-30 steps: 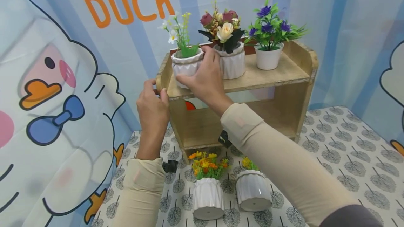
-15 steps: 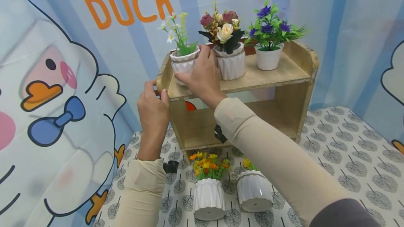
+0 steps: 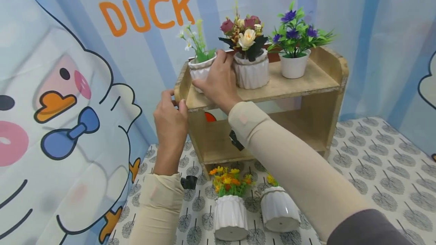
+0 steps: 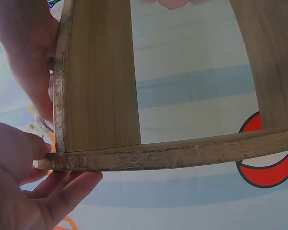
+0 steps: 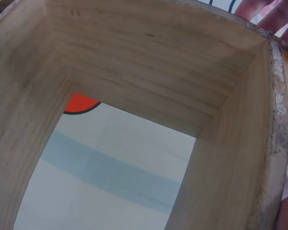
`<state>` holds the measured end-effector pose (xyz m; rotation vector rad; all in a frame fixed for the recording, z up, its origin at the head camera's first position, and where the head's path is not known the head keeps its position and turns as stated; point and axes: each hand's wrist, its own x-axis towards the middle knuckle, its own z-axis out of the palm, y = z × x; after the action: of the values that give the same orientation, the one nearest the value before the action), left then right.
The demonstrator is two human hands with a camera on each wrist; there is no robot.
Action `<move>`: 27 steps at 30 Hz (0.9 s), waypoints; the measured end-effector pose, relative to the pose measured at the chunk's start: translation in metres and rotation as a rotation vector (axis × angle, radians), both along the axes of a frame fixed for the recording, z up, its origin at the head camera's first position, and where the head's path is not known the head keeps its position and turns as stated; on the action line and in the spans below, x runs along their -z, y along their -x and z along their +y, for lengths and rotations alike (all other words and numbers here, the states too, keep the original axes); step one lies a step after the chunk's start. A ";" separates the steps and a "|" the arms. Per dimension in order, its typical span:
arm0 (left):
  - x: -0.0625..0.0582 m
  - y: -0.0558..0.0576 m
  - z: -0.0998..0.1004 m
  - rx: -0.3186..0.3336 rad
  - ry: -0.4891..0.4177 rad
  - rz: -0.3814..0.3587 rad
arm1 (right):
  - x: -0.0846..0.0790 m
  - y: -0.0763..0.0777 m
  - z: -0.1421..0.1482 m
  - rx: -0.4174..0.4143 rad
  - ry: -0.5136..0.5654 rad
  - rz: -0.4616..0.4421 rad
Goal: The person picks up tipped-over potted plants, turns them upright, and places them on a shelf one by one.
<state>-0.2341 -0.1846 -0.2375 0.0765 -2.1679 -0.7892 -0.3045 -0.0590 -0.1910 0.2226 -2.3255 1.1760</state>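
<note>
A white ribbed pot (image 3: 201, 70) with small white daisies (image 3: 189, 41) stands at the left end of the top board of a wooden shelf (image 3: 318, 74). My right hand (image 3: 222, 82) grips this pot from its right side, thumb in front and fingers at the rim. My left hand (image 3: 171, 124) holds the shelf's upper left corner; in the left wrist view, the left fingers (image 4: 72, 189) wrap that wooden edge. Right of the daisy pot is a white pot (image 3: 252, 72) with maroon and cream roses. Farther right stands a smooth white pot (image 3: 294, 65) with purple flowers.
Below the shelf, on tree-patterned cloth (image 3: 381, 162), lie a white pot (image 3: 231, 216) with orange and yellow flowers and another white pot (image 3: 280, 209), partly behind my right forearm. A duck-printed curtain (image 3: 112, 67) hangs behind and at left.
My right hand has nudged the daisy pot slightly back and left, and its stems have shifted a little. My left hand stays on the shelf corner. The head view has shifted slightly.
</note>
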 end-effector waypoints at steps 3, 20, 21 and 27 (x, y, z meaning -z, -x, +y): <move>0.002 0.000 0.002 0.003 0.003 0.001 | 0.002 0.002 0.001 0.007 -0.007 -0.008; -0.002 -0.001 0.002 -0.003 0.018 -0.019 | 0.000 -0.003 -0.002 0.063 -0.041 -0.047; -0.002 -0.001 0.001 -0.003 0.018 -0.018 | 0.000 -0.003 -0.003 0.065 -0.043 -0.047; 0.000 -0.001 0.002 -0.006 0.011 -0.023 | 0.000 -0.004 -0.003 0.076 -0.058 -0.062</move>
<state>-0.2327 -0.1826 -0.2370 0.0870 -2.1922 -0.7766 -0.3001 -0.0622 -0.1912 0.1180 -2.4019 1.0943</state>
